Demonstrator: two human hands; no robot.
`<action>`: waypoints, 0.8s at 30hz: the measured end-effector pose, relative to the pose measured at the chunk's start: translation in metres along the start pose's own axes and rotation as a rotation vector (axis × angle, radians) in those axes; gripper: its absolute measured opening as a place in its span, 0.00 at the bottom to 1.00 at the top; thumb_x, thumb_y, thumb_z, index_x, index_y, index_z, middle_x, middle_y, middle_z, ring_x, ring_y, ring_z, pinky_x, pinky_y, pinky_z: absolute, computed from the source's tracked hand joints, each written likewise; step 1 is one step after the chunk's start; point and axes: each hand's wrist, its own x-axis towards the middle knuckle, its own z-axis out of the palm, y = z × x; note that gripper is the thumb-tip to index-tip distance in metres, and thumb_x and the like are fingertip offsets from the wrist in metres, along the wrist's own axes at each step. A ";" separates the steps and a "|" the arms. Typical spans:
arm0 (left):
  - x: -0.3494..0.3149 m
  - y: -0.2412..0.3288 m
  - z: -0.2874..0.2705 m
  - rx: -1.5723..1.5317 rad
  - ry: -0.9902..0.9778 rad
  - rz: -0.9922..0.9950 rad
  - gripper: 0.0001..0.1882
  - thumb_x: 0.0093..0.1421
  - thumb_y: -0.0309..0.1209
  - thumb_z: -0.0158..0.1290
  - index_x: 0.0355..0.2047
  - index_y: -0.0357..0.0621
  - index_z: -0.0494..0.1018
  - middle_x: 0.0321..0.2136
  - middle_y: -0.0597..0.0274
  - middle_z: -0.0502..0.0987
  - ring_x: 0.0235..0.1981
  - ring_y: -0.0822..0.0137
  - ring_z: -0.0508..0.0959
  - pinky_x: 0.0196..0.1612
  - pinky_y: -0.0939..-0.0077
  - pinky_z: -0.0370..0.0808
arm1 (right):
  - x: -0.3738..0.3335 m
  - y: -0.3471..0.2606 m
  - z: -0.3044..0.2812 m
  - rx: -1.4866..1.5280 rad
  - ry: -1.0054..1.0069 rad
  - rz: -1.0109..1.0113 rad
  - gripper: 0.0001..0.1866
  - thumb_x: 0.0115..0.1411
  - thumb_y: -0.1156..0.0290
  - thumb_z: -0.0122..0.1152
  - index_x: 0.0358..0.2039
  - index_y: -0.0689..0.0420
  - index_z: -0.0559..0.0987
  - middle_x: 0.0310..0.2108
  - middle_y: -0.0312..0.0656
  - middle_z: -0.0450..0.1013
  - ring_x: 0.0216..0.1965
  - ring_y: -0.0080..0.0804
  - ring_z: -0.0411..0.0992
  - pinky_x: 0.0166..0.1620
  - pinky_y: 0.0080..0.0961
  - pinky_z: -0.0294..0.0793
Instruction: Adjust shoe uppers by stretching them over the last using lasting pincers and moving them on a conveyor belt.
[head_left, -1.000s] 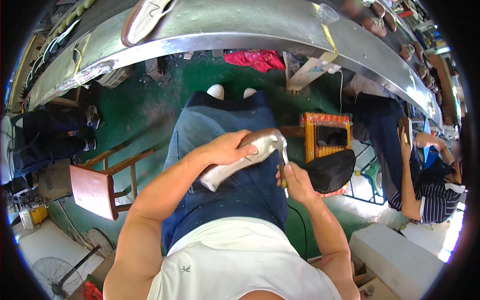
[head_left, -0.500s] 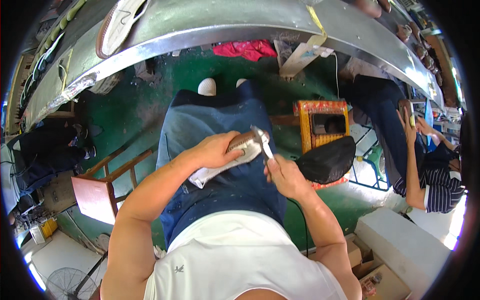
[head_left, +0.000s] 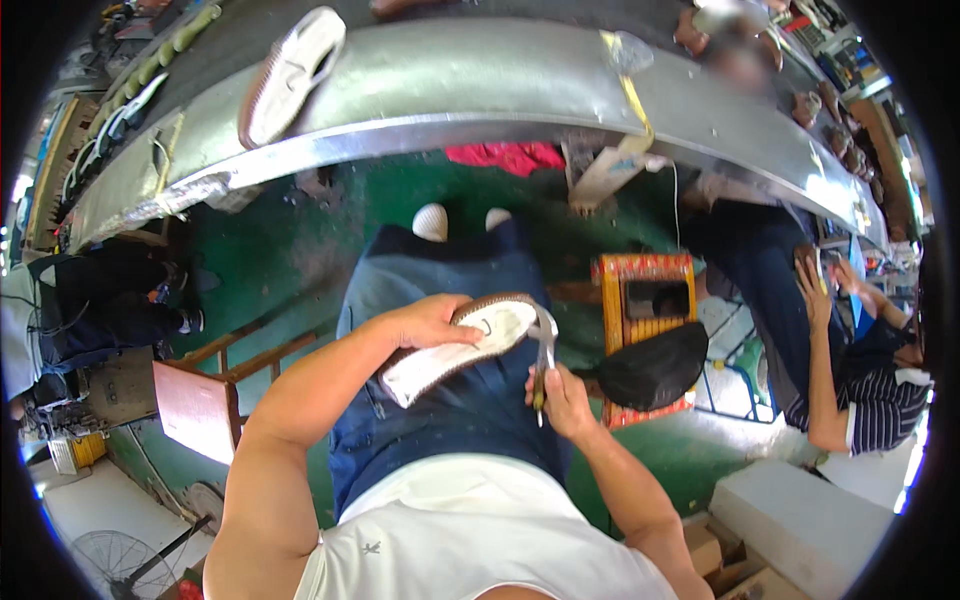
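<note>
Across my lap lies a shoe [head_left: 437, 368], brown at its edge, its pale underside turned up with a small dark curved mark on it. My left hand [head_left: 428, 324] grips it from the far left side, thumb pressed over the underside. In my right hand [head_left: 566, 402] is a pair of lasting pincers [head_left: 545, 338] with a curved metal head; fingers wrap the handles. The pincers' head touches or nearly touches the shoe's right end; exact contact is hard to tell.
Ahead runs a metal-topped bench [head_left: 450, 80] carrying a similar shoe [head_left: 292, 88]. On my right, a wooden stool [head_left: 612, 290] holds a phone [head_left: 657, 298] and a black pouch [head_left: 655, 368]. Another wooden stool [head_left: 195, 400] stands left. A person in a striped shirt [head_left: 885, 415] works at far right.
The shoe's underside has turned more toward me. The pincers have moved from above the shoe to its right end, and my right hand has lowered slightly. The whole view has shifted.
</note>
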 end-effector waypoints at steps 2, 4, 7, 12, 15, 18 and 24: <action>-0.005 0.017 -0.017 -0.214 0.011 0.031 0.32 0.63 0.42 0.64 0.60 0.34 0.69 0.45 0.61 0.80 0.46 0.74 0.75 0.51 0.75 0.74 | 0.002 0.025 -0.007 0.180 -0.030 0.084 0.29 0.74 0.46 0.42 0.51 0.63 0.72 0.36 0.42 0.74 0.33 0.29 0.75 0.38 0.27 0.76; -0.011 0.070 -0.042 -0.225 0.084 0.102 0.31 0.63 0.40 0.63 0.60 0.34 0.69 0.45 0.60 0.80 0.44 0.74 0.76 0.50 0.74 0.75 | 0.004 0.032 -0.012 0.220 -0.020 0.125 0.30 0.74 0.44 0.43 0.51 0.63 0.72 0.36 0.43 0.75 0.33 0.30 0.76 0.38 0.27 0.77; -0.019 0.174 -0.086 -0.193 0.238 0.211 0.30 0.64 0.41 0.62 0.59 0.33 0.70 0.45 0.58 0.80 0.41 0.72 0.79 0.45 0.73 0.78 | 0.016 0.023 -0.020 0.180 -0.033 0.113 0.32 0.75 0.45 0.37 0.48 0.66 0.74 0.34 0.44 0.77 0.31 0.29 0.77 0.34 0.25 0.76; 0.057 0.331 -0.186 0.283 0.488 0.315 0.37 0.59 0.51 0.63 0.57 0.31 0.72 0.40 0.54 0.82 0.37 0.64 0.82 0.41 0.70 0.79 | 0.039 0.009 -0.030 0.276 -0.060 0.152 0.32 0.75 0.45 0.39 0.49 0.66 0.73 0.35 0.45 0.77 0.32 0.30 0.78 0.35 0.25 0.76; 0.116 0.411 -0.205 0.966 0.717 0.209 0.36 0.59 0.47 0.60 0.58 0.30 0.71 0.47 0.44 0.81 0.46 0.52 0.82 0.47 0.60 0.77 | 0.046 0.011 -0.039 0.375 -0.041 0.193 0.31 0.75 0.46 0.40 0.49 0.66 0.73 0.36 0.46 0.77 0.33 0.33 0.78 0.37 0.28 0.78; 0.195 0.425 -0.227 1.440 1.040 0.377 0.33 0.60 0.45 0.58 0.59 0.35 0.68 0.54 0.45 0.76 0.58 0.48 0.74 0.61 0.45 0.64 | 0.056 -0.012 -0.044 0.283 -0.031 0.185 0.31 0.75 0.45 0.37 0.49 0.64 0.73 0.35 0.45 0.78 0.31 0.31 0.79 0.32 0.24 0.76; 0.298 0.366 -0.259 1.743 1.042 0.243 0.38 0.67 0.54 0.48 0.67 0.38 0.63 0.69 0.49 0.61 0.69 0.41 0.58 0.68 0.32 0.46 | 0.086 -0.025 -0.058 0.255 -0.028 0.251 0.34 0.75 0.41 0.34 0.49 0.63 0.74 0.34 0.43 0.79 0.31 0.31 0.80 0.24 0.17 0.69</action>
